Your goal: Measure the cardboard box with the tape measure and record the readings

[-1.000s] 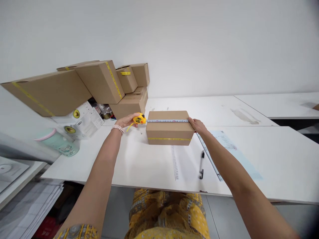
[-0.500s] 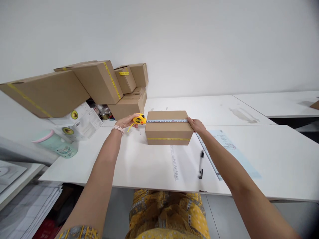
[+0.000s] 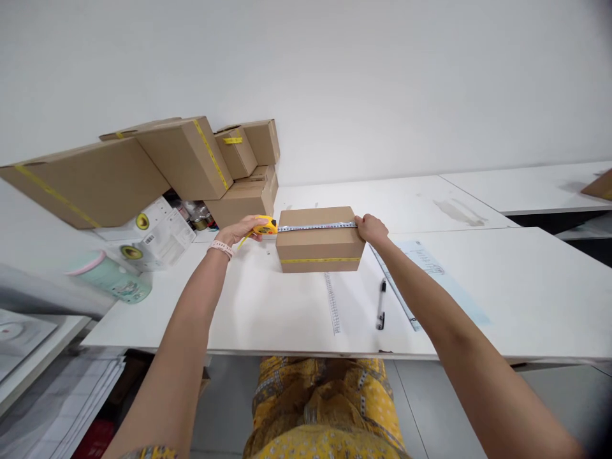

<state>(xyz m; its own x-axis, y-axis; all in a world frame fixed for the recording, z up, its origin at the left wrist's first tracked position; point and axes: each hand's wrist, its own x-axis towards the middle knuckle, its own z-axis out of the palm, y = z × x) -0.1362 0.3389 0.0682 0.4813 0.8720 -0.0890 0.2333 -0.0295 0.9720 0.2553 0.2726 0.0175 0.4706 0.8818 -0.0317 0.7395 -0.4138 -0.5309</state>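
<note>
A closed cardboard box [image 3: 318, 239] with a yellow printed strip along its front side lies in the middle of the table. My left hand [image 3: 243, 229], with a pink band at the wrist, is closed around a yellow tape measure [image 3: 266, 225] at the box's left end. The white measuring blade [image 3: 315, 227] stretches straight across the top of the box. At the right end, my right hand [image 3: 371, 228] is closed on the blade's end, thumb on top, against the box edge. Its lower fingers are partly hidden.
A spiral notebook [image 3: 354, 306] lies partly under the box, with a pen [image 3: 381, 305] on it. To its right is a bluish printed sheet [image 3: 440, 280]. Stacked cartons [image 3: 191, 159], white avocado-printed boxes [image 3: 150, 236] and a mint tumbler [image 3: 112, 277] stand left.
The view has shifted slightly, so the box and both hands appear a little higher and further left. Both hands keep their hold, and the blade still spans the box.
</note>
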